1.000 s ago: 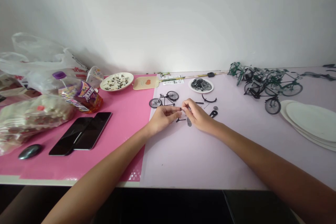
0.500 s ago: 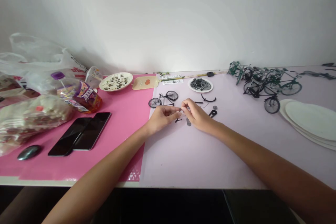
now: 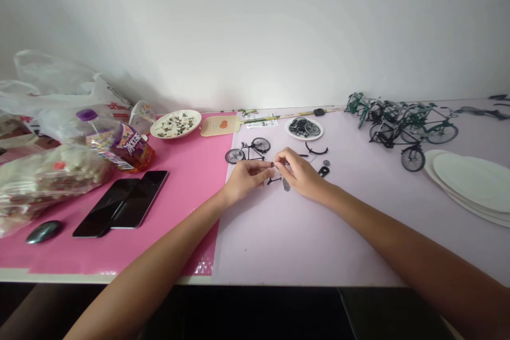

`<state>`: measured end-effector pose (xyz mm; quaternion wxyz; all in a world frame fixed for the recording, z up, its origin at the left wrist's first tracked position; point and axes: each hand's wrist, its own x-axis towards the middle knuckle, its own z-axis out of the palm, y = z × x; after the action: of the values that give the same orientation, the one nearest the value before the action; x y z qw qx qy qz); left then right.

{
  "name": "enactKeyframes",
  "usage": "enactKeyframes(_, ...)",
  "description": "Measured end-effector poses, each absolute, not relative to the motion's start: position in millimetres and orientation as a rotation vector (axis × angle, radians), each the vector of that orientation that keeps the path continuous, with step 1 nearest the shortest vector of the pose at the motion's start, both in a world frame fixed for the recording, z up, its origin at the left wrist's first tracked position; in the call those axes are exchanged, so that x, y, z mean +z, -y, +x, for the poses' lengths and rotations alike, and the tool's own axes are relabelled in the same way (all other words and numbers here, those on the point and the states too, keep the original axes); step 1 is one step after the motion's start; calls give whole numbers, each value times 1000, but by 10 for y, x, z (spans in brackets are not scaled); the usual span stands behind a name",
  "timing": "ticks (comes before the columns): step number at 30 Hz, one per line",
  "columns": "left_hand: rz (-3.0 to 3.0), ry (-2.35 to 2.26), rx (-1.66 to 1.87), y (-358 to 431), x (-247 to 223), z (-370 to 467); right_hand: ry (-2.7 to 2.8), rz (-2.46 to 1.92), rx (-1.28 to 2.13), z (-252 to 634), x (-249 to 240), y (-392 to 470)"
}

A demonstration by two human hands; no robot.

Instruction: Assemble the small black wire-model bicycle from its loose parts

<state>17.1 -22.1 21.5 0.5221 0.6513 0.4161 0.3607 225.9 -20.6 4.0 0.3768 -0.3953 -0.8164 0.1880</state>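
Observation:
My left hand (image 3: 246, 178) and my right hand (image 3: 297, 174) meet fingertip to fingertip over the pale sheet. Both are closed in a pinch around a tiny dark piece (image 3: 273, 164), too small and too covered to name. Just behind my left hand lies a miniature black bicycle (image 3: 247, 150) with two spoked wheels. Under and around my fingers are a small black part (image 3: 274, 180), a grey mesh-like part (image 3: 286, 185), a black chain-guard-shaped part (image 3: 323, 171), a small round disc (image 3: 326, 163) and a curved black strip (image 3: 316, 150).
Behind my hands stands a white plate of black parts (image 3: 304, 135). Several miniature bicycles (image 3: 402, 125) crowd the back right, near stacked white plates (image 3: 474, 183). To the left are two phones (image 3: 119, 204), a mouse (image 3: 44, 231), a drink bottle (image 3: 119, 143) and a white bowl (image 3: 155, 133).
Both hands stay almost in place, still pinching. My right hand has shifted very slightly up and left, and a little more of the small black part below shows.

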Motion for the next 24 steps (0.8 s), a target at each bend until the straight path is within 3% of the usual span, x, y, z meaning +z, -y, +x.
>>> enactKeyframes(8,1537,-1139,1067,148,224,123,2111,-1070,295,2387,112,151)
enactKeyframes(18,1563,-1165,1045,170,229,139,2359,-1255,576,2642,175,45)
enactKeyframes(24,1569,-1182,1026,176,216,138,2324,-1247,502,2703,199,-3)
